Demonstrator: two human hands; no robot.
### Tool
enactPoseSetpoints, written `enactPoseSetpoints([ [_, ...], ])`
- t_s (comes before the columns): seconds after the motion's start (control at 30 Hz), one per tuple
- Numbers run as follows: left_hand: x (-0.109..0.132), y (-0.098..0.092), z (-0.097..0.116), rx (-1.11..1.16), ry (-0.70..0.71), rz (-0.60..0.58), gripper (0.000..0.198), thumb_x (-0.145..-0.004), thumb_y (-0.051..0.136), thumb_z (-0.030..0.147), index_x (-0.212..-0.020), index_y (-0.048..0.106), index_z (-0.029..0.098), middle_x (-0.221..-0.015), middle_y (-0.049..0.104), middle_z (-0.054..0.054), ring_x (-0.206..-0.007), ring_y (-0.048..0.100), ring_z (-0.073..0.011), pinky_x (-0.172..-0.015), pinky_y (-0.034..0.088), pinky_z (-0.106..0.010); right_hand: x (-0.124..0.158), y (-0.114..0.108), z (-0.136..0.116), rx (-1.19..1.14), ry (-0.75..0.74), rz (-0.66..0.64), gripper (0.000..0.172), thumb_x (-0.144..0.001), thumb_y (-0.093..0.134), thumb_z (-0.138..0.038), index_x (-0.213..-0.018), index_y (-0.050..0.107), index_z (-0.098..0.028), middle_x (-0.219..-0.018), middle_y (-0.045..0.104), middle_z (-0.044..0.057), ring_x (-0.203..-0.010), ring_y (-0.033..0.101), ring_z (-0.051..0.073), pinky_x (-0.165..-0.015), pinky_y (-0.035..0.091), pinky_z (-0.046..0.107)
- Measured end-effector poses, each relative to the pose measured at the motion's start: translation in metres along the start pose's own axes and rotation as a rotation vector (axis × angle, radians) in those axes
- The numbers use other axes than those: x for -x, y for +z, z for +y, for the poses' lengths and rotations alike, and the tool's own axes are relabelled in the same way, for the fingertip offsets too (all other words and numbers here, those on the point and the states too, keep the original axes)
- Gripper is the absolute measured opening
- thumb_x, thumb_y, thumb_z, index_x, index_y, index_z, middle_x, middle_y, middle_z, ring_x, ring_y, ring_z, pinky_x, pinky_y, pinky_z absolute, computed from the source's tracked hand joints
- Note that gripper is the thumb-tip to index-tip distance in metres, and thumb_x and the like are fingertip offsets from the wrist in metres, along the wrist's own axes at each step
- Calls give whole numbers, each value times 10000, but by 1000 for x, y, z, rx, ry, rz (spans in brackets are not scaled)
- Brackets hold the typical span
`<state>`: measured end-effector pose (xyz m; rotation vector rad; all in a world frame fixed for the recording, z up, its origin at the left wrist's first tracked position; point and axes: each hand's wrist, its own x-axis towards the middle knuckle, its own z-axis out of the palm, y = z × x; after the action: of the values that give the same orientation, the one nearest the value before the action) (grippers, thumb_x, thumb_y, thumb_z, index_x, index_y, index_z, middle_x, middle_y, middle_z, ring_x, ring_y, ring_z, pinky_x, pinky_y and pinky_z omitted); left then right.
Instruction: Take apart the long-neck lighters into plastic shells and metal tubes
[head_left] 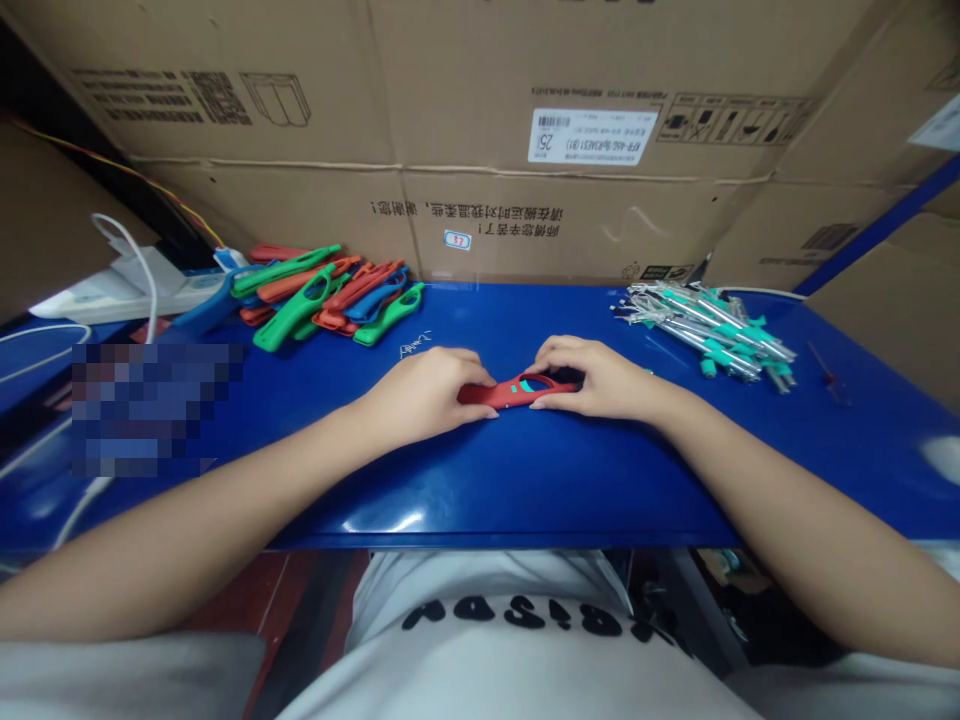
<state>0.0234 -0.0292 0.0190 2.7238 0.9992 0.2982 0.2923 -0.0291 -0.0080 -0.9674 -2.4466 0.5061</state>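
Both my hands hold a red lighter casing just over the blue table. My left hand pinches its left end between thumb and fingers. On the right, my right hand grips the other end, by the oval trigger opening. A teal part shows inside that opening. Fingers cover both ends of the casing.
A pile of red, green and blue lighter casings lies at the back left. Metal lighter tubes with teal parts are heaped at the back right. Cardboard stands behind the blue table. White cables and a power strip are far left.
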Motion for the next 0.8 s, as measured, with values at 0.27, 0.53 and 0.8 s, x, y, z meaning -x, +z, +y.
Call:
enactPoseSetpoints([
  [0.27,1,6,5,-229,16,47,148,-867,647,283,-957,726,197,-925,709,-41,-876,678,-222,-610,424,-282,1,-6,-7,255,-5,-62,259,-901,671,-344,-1119,741,-223,-1095,726,81,-976,678,242,-855,417,388],
  [0.53,-1,13,-13,-88,126,167,367,-1045,442,442,-1087,696,180,-974,721,-67,-887,686,-200,-728,488,-282,4,-14,-11,379,-67,-4,302,-1019,492,-372,-1004,724,-180,-914,739,91,-803,650,215,-782,394,371],
  [0.8,-1,8,-12,-19,109,210,318,-1021,488,405,-1074,709,181,-995,737,-79,-915,695,-224,-779,505,-316,4,-16,-16,465,-88,60,291,-1017,520,-373,-1152,705,-193,-1038,758,92,-936,670,243,-847,397,393],
])
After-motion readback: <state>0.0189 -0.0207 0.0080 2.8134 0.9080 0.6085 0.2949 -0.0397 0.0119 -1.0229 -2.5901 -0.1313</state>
